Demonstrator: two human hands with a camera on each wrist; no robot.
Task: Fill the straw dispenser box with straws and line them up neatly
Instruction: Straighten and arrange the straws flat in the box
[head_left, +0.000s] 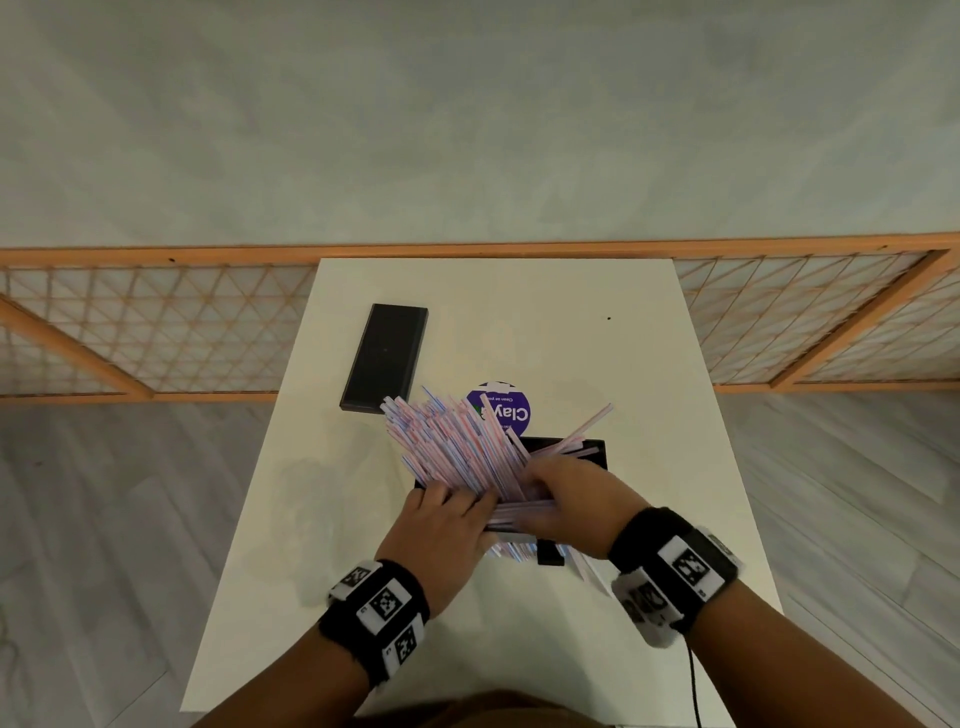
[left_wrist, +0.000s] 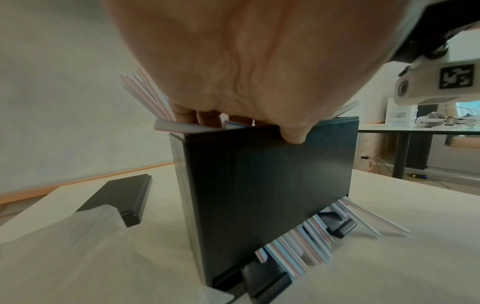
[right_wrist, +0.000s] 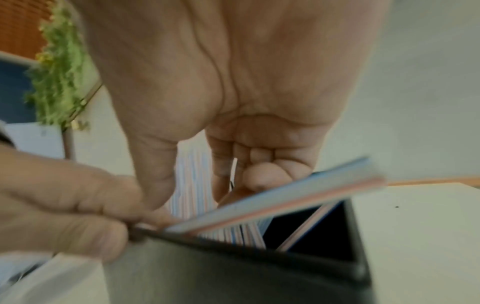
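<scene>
A black straw dispenser box (head_left: 589, 451) stands open-topped on the white table (head_left: 675, 415). A thick bundle of red- and blue-striped straws (head_left: 457, 447) sticks out of it and fans up to the left; a few lean right. My left hand (head_left: 441, 525) pinches the box's near wall (left_wrist: 267, 185) at the rim, thumb (left_wrist: 293, 135) outside, fingers inside against the straws. My right hand (head_left: 566, 499) grips the bundle's lower part, fingers (right_wrist: 262, 179) curled round straws (right_wrist: 192, 185). More straws (left_wrist: 298, 246) poke out under the box at its base.
The box's black lid (head_left: 384, 358) lies flat at the far left of the table. A round purple label (head_left: 506, 410) lies just behind the straws. Table edges run close on both sides, with grey floor and a wooden lattice panel (head_left: 156, 332) beyond.
</scene>
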